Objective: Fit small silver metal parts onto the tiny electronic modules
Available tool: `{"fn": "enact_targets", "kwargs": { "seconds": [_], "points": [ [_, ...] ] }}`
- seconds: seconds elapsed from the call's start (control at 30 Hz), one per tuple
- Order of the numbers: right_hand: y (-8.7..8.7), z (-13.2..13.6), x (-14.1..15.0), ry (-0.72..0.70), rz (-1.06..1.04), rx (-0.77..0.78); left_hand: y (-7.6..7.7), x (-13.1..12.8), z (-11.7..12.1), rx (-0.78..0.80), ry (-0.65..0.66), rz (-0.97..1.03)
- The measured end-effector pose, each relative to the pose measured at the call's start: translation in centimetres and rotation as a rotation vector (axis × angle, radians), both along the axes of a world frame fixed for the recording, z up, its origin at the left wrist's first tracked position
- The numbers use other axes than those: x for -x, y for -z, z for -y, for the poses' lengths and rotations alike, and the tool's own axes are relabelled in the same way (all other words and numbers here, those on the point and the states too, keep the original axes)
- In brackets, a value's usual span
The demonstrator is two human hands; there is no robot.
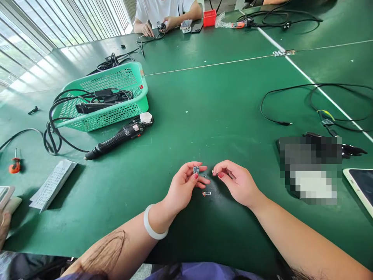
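Note:
Between thumb and fingers, my left hand (184, 186) grips a small circuit board (196, 170) with bright components on it. To its right, my right hand (237, 182) is closed in a pinch on a tiny piece, too small to name, that shows at the fingertips. The two hands are close together but apart, just above the green table (186, 132). Below the fingers lies a small flat part with a red end (206, 193), touched by neither hand.
A green basket (101, 120) holds cables and black devices. Near it lie a black electric screwdriver (119, 138), folded paper (54, 184) and an orange-handled screwdriver (14, 166). On the right are a cable (279, 90), a blurred dark object (310, 163) and a tablet (359, 186). A person (166, 15) sits opposite.

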State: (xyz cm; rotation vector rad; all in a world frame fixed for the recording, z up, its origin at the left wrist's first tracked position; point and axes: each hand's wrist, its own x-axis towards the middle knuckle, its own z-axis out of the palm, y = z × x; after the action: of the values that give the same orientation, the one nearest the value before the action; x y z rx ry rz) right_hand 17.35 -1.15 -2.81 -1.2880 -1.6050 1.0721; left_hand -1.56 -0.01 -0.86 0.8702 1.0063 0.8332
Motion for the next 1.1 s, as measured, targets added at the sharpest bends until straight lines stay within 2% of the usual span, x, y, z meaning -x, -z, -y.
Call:
{"fn": "enact_targets", "kwargs": {
  "seconds": [0.17,0.4,0.53,0.87,1.0,1.1],
  "points": [
    [-0.5,-0.2,0.4,0.036,-0.099,0.038,0.0,1.2,0.7,0.023,-0.019,0.001],
    [-0.9,0.5,1.2,-0.106,-0.321,0.135,-0.2,1.1,0.8,0.037,0.029,0.005],
    [-1.1,0.6,1.1,-0.106,-0.325,0.130,-0.3,1.0,0.7,0.031,0.084,0.017],
    [-1.2,-0.8,1.8,-0.066,-0.344,0.116,-0.3,0.5,0.1,-0.011,0.129,-0.013],
    [-1.0,-0.8,1.8,-0.058,-0.354,0.127,0.1,0.6,0.0,-0.062,0.123,-0.021],
    [-1.0,-1.0,1.9,-0.060,-0.360,0.114,0.3,0.9,-0.2,-0.200,0.115,-0.126]
  ]
}}
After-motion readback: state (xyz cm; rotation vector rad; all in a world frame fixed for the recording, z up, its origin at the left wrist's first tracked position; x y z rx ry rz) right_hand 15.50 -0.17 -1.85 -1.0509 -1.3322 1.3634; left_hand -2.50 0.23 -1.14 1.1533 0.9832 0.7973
